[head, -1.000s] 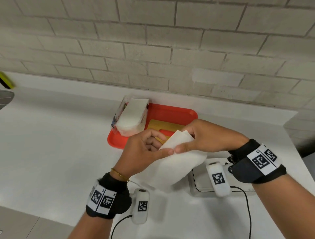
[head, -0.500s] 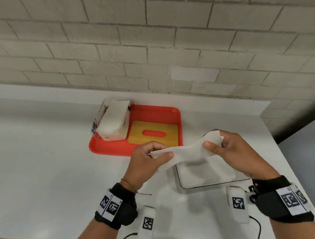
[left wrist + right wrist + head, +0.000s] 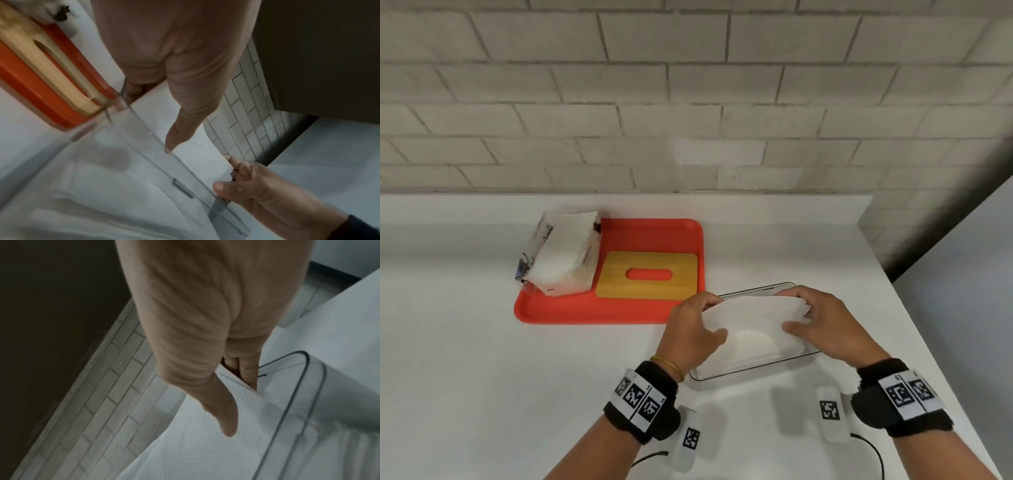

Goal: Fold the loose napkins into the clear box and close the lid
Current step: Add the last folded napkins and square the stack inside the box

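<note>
A folded white napkin is held over the clear box, which stands on the white counter just right of the red tray. My left hand pinches the napkin's left end, thumb on top. My right hand pinches its right end, thumb on the napkin and fingers behind. White napkins lie inside the clear box. The wooden lid with an oval slot lies on the red tray. A pack of loose napkins sits on the tray's left side.
The white counter runs to a brick wall behind. Its right edge falls away just beyond the box. Wrist camera cables trail near the front.
Both hands have come down and closer together with the napkin, from a stretched hold above the box to a folded napkin held low over it. The camera view has tilted downward.
</note>
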